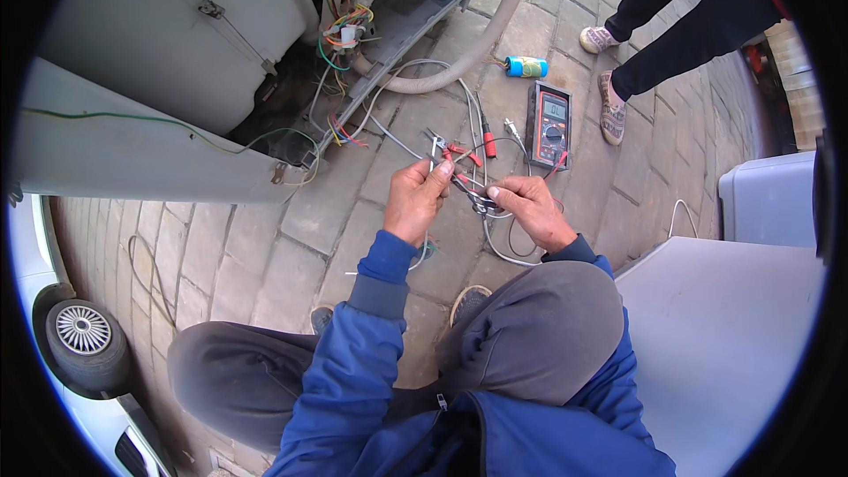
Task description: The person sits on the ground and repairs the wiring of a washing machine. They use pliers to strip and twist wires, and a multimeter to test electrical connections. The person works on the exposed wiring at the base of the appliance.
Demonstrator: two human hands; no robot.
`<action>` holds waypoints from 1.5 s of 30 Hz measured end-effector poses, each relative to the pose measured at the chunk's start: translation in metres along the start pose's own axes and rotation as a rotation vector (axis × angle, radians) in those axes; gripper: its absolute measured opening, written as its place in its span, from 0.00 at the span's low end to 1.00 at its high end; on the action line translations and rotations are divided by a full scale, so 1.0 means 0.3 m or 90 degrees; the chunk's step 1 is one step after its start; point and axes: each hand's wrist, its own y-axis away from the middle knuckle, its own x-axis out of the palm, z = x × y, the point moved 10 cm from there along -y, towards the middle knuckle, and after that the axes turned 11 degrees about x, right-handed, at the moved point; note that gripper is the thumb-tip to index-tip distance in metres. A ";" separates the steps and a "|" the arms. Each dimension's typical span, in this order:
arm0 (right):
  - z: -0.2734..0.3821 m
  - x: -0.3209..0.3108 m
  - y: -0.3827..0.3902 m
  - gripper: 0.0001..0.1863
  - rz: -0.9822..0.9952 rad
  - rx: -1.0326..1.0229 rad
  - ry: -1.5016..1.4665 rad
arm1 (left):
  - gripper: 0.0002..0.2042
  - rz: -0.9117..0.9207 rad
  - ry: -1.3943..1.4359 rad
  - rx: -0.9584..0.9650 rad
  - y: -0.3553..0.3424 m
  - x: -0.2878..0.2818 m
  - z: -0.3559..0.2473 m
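My left hand (415, 203) pinches a wire (433, 150) with a white length and red fittings at the fingertips. My right hand (528, 212) is closed on dark wiring (480, 200) among tangled grey cables. Just beyond my fingers lie red clips (470, 157), a red-and-black probe or connector (488, 141) and a white plug (512, 128). A multimeter (555, 140) in a grey case lies on the pavers above my right hand, with a blue cylindrical component (526, 66) beyond it.
An opened white appliance (159, 53) with exposed wiring and a grey hose (415, 84) is at upper left. Another person's legs (671, 53) stand at upper right. White panels (715, 318) are at my right. A car wheel (84, 340) is at lower left.
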 end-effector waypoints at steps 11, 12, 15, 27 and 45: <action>-0.059 0.226 0.063 0.20 0.356 0.126 -0.259 | 0.14 0.118 -0.071 -0.006 0.032 0.008 -0.047; -0.068 0.207 0.061 0.20 0.305 0.132 -0.236 | 0.14 0.098 -0.040 -0.016 0.027 -0.001 -0.049; -0.073 0.122 0.041 0.21 0.162 0.129 -0.097 | 0.15 0.095 -0.106 0.024 0.014 -0.027 -0.114; -0.046 0.155 0.076 0.27 0.181 0.100 0.105 | 0.12 0.207 -0.477 0.193 0.020 -0.055 -0.088; -0.320 0.251 0.092 0.19 0.241 0.222 -0.096 | 0.11 0.283 -0.547 -0.037 0.056 -0.074 0.130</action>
